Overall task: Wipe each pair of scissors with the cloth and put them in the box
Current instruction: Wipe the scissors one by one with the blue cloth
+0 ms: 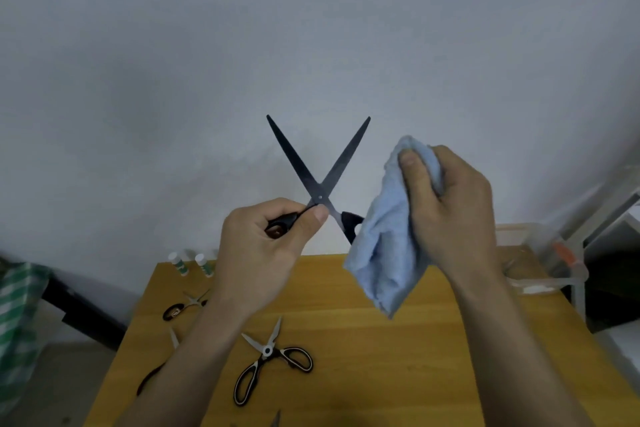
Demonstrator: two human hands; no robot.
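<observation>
Scissors (pixel 273 362) with black-and-white handles lie open on the wooden surface (pixel 433 357) nearest the person, with another pair (pixel 185 305) farther back at the left, partly behind the forearm. Above them the left hand (pixel 266 250) curls its fingers round one handle of the black scissors (pixel 318 180), held up with blades spread wide in an X, while just beside them the right hand (pixel 453 215) grips the bunched blue cloth (pixel 384 253), which hangs over the other handle. Beyond, a clear box (pixel 530 274) sits at the surface's far right edge and two small white bottles (pixel 190 264) at the far left.
</observation>
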